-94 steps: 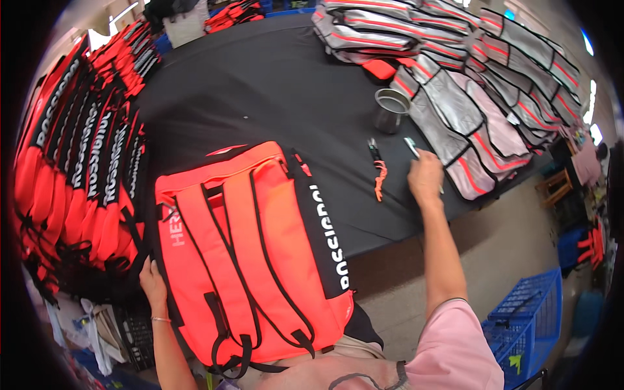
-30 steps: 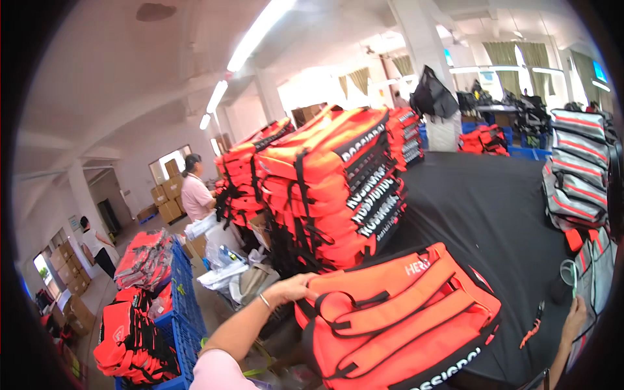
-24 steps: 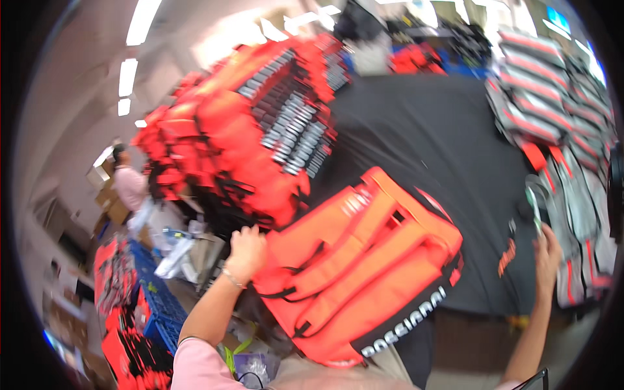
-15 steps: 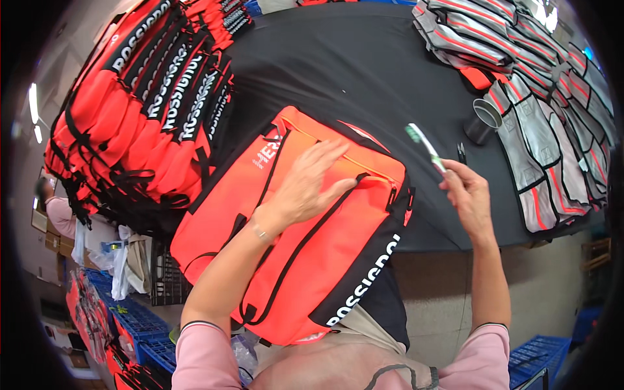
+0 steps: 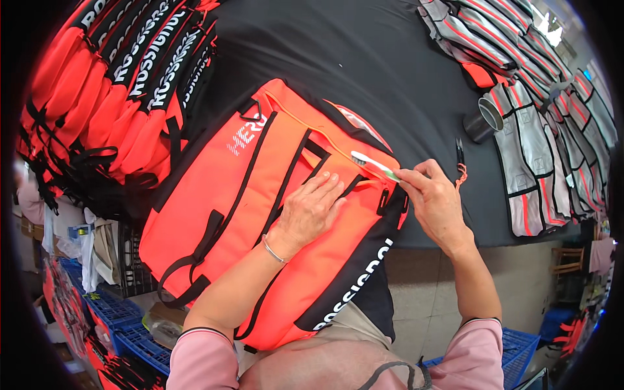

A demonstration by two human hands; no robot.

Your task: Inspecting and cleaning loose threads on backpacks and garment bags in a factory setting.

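A bright red-orange backpack point(image 5: 214, 169) with black trim and shoulder straps lies slanted before me, partly over the edge of the black-covered table. My left hand point(image 5: 309, 211) rests flat on its strap area, fingers stretched out and holding nothing. Between the fingers of my right hand point(image 5: 432, 198) is a toothbrush point(image 5: 378, 165) with a white and green handle. Its bristle head touches or hovers just over the orange seam near the bag's upper right edge; I cannot tell which.
Stacked red and black backpacks point(image 5: 97, 91) rise at the left. Grey harness-like pieces with red stripes point(image 5: 526, 130) are piled at the right, beside a dark cup point(image 5: 484, 120) and small black snips point(image 5: 459, 153). Blue crates point(image 5: 140, 344) stand below the table point(image 5: 292, 39).
My right hand has brought the toothbrush left and down, from above the table to the backpack's upper edge. The left hand has slid lower on the bag, and the view has shifted.
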